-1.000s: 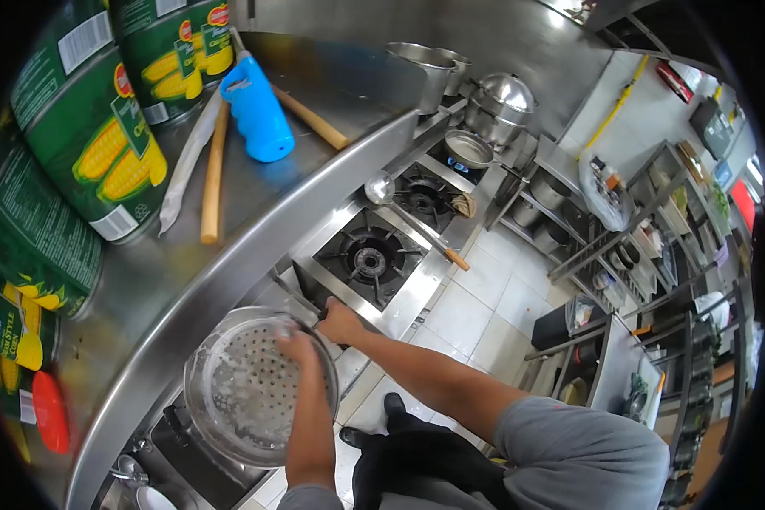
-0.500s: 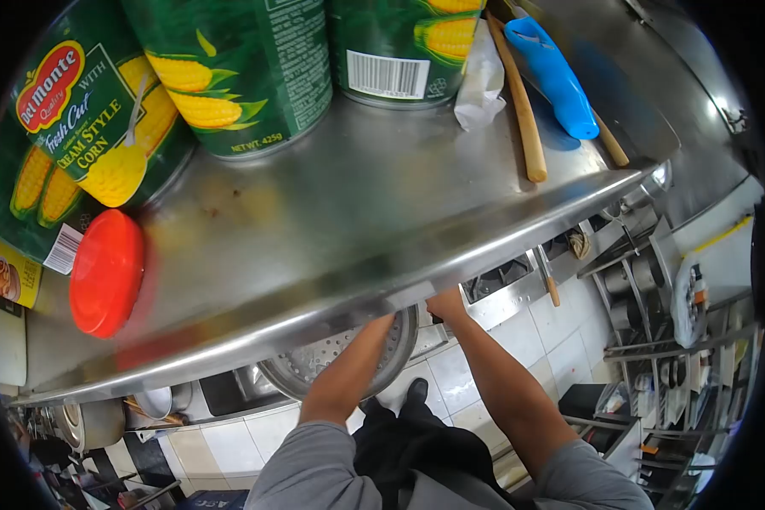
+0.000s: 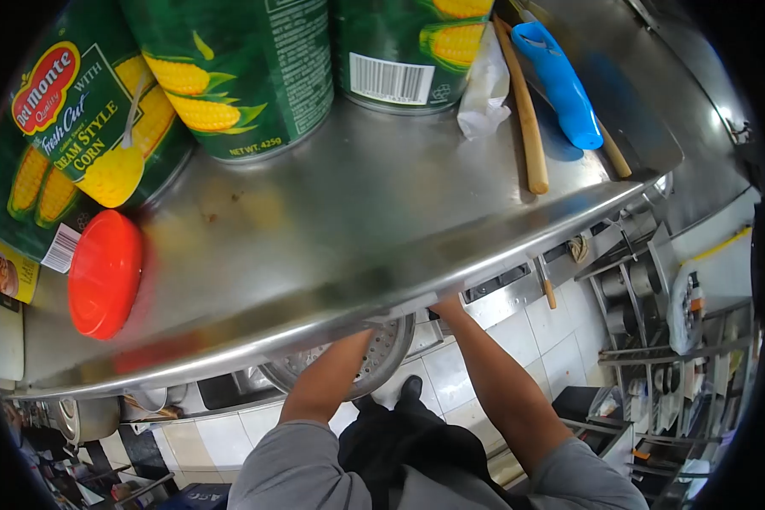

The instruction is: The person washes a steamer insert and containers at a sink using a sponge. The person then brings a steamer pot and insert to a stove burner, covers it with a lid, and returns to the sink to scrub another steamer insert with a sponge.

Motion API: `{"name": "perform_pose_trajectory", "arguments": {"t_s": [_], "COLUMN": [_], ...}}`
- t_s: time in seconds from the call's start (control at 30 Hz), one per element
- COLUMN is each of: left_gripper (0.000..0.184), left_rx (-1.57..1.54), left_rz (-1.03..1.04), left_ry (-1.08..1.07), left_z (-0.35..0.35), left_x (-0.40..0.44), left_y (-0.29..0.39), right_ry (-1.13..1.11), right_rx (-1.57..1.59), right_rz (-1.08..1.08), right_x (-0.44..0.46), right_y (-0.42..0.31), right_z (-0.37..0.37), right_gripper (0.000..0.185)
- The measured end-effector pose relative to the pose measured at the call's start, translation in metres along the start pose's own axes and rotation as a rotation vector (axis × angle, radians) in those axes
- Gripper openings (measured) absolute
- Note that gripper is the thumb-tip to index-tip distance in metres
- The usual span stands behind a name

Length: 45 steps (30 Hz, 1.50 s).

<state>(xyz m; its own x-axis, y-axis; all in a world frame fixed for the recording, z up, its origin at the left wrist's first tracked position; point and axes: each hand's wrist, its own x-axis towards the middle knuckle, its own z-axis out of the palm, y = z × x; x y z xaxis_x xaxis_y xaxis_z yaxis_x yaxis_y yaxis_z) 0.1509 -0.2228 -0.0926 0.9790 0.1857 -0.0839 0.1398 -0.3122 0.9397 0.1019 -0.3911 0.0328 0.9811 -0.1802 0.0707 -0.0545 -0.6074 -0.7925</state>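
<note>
Both forearms reach forward under a steel shelf [image 3: 314, 229], which cuts off my view of the hands. Below its edge, my left forearm [image 3: 336, 370] passes over a large round metal pan with holes [image 3: 395, 348]; the left hand itself is hidden. Only the base of my right hand [image 3: 447, 304] shows at the shelf lip, its fingers out of sight. A small dark piece, perhaps a handle, shows beside it, and I cannot tell whether the hand holds it.
On the shelf stand large green corn cans [image 3: 229, 85], a red lid [image 3: 104, 274], a blue-handled tool [image 3: 557, 85] and a wooden stick [image 3: 527, 110]. A stove [image 3: 501, 280] lies beyond my right hand. Racks with pots [image 3: 642, 276] stand at right; a large pot [image 3: 89, 418] is at left.
My left forearm has shifted left and gone further under the shelf edge. The right hand stays about where it was. The view has tilted slightly, and the shelf edge covers more of the pan.
</note>
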Motion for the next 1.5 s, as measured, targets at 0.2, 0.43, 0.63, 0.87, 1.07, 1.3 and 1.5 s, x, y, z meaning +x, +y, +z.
{"name": "perform_pose_trajectory", "arguments": {"t_s": [0.2, 0.43, 0.63, 0.87, 1.07, 1.3, 1.5], "left_gripper": [0.028, 0.03, 0.03, 0.031, 0.038, 0.05, 0.037], "left_rx": [-1.199, -1.021, -0.999, -1.189, -0.99, -0.472, 0.101], "left_rz": [-0.571, -0.354, -0.24, -0.294, -0.297, -0.271, 0.274], "left_ry": [-0.106, 0.145, 0.113, -0.285, -0.371, 0.08, -0.274], "left_z": [-0.087, -0.092, -0.099, -0.136, -0.138, -0.078, -0.032], "left_x": [0.0, -0.038, -0.067, -0.088, -0.083, 0.053, -0.088], "left_y": [0.064, 0.076, 0.089, 0.093, 0.079, 0.035, 0.024], "right_ry": [0.049, -0.004, -0.037, -0.33, 0.0, 0.088, -0.095], "right_rx": [-0.184, -0.079, 0.202, 0.363, -0.189, 0.136, 0.003], "right_rz": [0.011, -0.254, -0.198, 0.061, -0.573, 0.27, 0.215], "right_x": [0.019, -0.017, -0.02, -0.019, -0.02, -0.013, -0.012], "right_y": [0.048, -0.11, -0.094, -0.112, -0.06, 0.021, 0.002], "right_z": [0.029, 0.003, 0.06, 0.043, 0.067, 0.012, 0.007], "right_gripper": [0.037, 0.034, 0.033, 0.036, 0.031, 0.047, 0.062]}}
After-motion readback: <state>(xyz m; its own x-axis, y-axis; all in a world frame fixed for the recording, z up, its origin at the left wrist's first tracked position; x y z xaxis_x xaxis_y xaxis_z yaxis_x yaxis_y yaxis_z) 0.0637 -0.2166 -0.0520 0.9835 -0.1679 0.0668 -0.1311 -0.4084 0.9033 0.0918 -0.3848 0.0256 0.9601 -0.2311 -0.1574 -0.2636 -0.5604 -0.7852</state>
